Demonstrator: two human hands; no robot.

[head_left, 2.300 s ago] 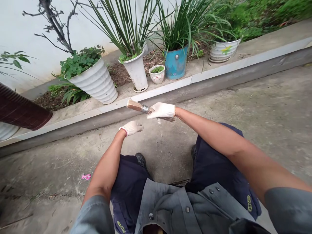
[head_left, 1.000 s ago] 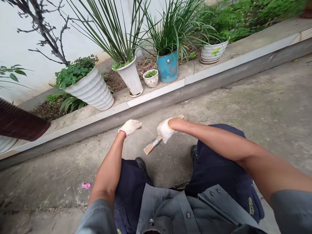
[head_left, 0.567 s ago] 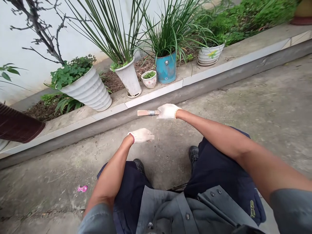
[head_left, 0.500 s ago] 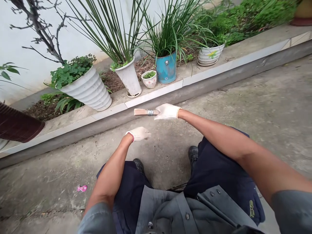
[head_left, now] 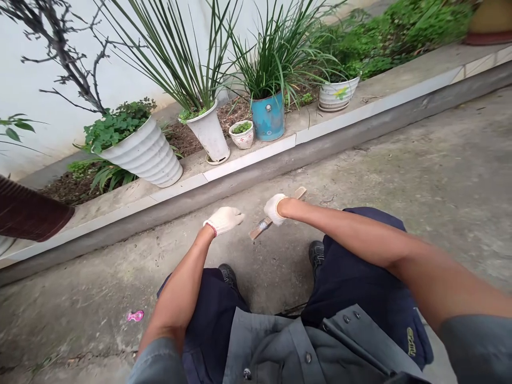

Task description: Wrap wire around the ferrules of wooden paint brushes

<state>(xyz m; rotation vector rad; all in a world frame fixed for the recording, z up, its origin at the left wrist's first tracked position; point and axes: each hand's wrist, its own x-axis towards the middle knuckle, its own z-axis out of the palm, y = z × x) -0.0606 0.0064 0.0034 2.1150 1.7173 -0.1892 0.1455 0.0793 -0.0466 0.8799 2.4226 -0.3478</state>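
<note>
Before the blue bucket (head_left: 267,118), a broad stretch of concrete ground (head_left: 400,176) is seen. The bucket is planted with long grassy leaves and set on a tile-edged ledge (head_left: 250,160). Well to the bucket's left, a ribbed white planter (head_left: 144,154) is filled with leafy greenery; nearer to it on that side, a tall white pot (head_left: 210,133) is placed on a saucer. To the bucket's right, an oval white pot (head_left: 338,97) is marked with a yellow motif. Just beside the bucket's left, a small white pot (head_left: 242,138) is patterned in red. In front of the bucket, the gloved right hand (head_left: 275,208) is closed firmly around a wooden stick (head_left: 300,193), which is held aslant. Ahead and left of the bucket, the gloved left hand (head_left: 224,220) is kept clear of the stick; whether anything is pinched there cannot be told. Around the stick's end farther from the bucket, a silvery winding (head_left: 263,224) is wrapped.
</note>
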